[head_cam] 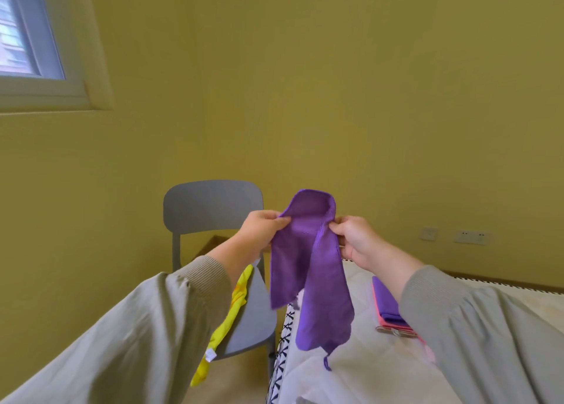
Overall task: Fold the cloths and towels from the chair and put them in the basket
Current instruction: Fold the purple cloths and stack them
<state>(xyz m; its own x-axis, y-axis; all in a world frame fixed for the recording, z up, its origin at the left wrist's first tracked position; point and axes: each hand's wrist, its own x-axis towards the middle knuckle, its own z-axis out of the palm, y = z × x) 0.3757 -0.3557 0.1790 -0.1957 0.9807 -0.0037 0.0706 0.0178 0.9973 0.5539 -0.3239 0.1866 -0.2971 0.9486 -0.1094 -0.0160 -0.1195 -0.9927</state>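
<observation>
I count two hands, my left hand (pixel 262 229) and my right hand (pixel 357 242), and four cloths: two purple, the hanging purple cloth (pixel 308 269) and the folded purple cloth (pixel 386 301), one pink cloth (pixel 393 325) and one yellow cloth (pixel 227 321). There is one chair (pixel 213 208), one bed (pixel 351 373), one window (pixel 18 37) and two wall plates, the small wall plate (pixel 428 233) and the wide wall plate (pixel 471 237).

On my feed, the left sleeve (pixel 137 327) at seven o'clock and the right sleeve (pixel 488 327) at five are loose grey-beige fabric with ribbed cuffs.
</observation>
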